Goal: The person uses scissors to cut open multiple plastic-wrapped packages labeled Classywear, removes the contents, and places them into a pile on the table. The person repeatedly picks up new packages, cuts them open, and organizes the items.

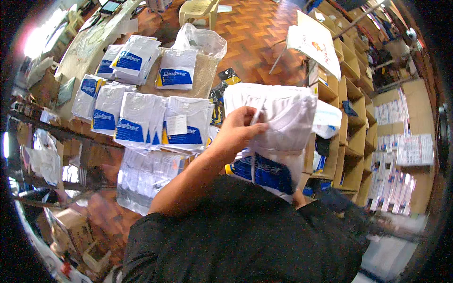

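Note:
A tied bundle of white shirts in clear plastic packs [283,122] is held up in front of my chest, with blue and yellow printing on its lower part. A pale tie strip [253,166] runs around it. My left hand [242,122] grips this strip at the upper left, thumb and fingers pressed together. Only the wrist of my right hand [299,200] shows at the bundle's lower edge; its fingers are hidden behind the packs. To the left, several stacks of packed white shirts [136,115] lie on a table, one with a paper slip [176,124] on top.
A clear plastic bag [201,40] sits at the table's far end, near a cream plastic chair [198,10]. Cardboard compartments [352,134] line the right side. A clear plastic-wrapped pack [148,177] lies below the stacks. Parquet floor [247,39] shows ahead.

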`<state>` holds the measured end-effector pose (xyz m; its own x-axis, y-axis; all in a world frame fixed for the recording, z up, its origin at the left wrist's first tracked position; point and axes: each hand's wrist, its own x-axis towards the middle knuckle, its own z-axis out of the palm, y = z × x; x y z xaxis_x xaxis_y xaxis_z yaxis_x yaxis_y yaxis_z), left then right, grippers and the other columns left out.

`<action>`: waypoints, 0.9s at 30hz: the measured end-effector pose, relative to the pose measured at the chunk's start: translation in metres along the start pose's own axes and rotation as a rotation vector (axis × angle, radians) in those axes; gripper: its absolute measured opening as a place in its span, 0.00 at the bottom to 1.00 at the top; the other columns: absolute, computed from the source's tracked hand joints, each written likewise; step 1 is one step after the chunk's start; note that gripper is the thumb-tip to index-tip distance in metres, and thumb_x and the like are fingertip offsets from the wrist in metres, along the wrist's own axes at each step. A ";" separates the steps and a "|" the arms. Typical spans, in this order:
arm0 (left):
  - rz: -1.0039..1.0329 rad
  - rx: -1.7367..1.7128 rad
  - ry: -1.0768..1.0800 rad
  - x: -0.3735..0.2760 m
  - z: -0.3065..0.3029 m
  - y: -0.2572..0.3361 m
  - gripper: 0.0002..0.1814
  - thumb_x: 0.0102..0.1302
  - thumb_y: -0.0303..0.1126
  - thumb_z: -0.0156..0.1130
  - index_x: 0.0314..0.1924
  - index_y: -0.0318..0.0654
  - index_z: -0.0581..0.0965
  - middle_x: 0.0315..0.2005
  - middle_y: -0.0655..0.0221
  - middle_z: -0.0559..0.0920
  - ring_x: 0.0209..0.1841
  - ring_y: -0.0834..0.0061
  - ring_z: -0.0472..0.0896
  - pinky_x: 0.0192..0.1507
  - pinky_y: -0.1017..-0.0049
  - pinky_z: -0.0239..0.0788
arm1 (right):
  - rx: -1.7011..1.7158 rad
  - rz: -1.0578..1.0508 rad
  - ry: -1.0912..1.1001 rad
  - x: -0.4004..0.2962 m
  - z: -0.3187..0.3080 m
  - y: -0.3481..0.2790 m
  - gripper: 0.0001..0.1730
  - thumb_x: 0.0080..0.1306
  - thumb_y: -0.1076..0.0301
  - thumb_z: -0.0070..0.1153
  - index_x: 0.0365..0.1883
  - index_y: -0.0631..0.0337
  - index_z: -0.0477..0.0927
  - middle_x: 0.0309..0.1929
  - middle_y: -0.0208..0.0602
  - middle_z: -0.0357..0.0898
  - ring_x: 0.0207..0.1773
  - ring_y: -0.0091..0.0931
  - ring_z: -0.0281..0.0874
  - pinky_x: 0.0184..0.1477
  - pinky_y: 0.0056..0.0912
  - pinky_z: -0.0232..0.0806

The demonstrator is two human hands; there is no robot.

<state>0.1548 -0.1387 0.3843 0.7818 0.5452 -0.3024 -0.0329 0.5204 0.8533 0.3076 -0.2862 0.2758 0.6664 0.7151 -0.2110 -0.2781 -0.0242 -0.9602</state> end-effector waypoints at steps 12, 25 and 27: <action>0.310 -0.002 0.248 0.121 0.057 0.044 0.08 0.53 0.24 0.60 0.33 0.36 0.71 0.28 0.73 0.75 0.34 0.82 0.71 0.39 0.80 0.62 | -0.013 0.069 -0.390 0.210 0.031 -0.058 0.26 0.64 0.66 0.48 0.60 0.64 0.66 0.57 0.46 0.66 0.62 0.37 0.62 0.66 0.39 0.51; 0.677 0.818 0.686 0.213 0.034 0.089 0.19 0.46 0.23 0.65 0.41 0.34 0.74 0.37 0.59 0.78 0.41 0.60 0.75 0.46 0.66 0.66 | -0.085 0.189 -0.695 0.356 0.106 -0.035 0.26 0.63 0.65 0.48 0.59 0.65 0.67 0.55 0.47 0.67 0.60 0.39 0.63 0.64 0.41 0.52; 0.584 0.869 0.814 0.249 0.019 0.097 0.19 0.48 0.28 0.67 0.40 0.34 0.72 0.35 0.58 0.77 0.39 0.60 0.75 0.45 0.65 0.66 | -0.094 0.230 -0.790 0.393 0.126 -0.023 0.26 0.63 0.65 0.48 0.59 0.65 0.67 0.55 0.47 0.67 0.60 0.39 0.63 0.64 0.41 0.52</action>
<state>0.3576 0.0349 0.3998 0.1849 0.9380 0.2932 0.4101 -0.3448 0.8443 0.4887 0.0836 0.2377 -0.0920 0.9645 -0.2474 -0.2655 -0.2632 -0.9275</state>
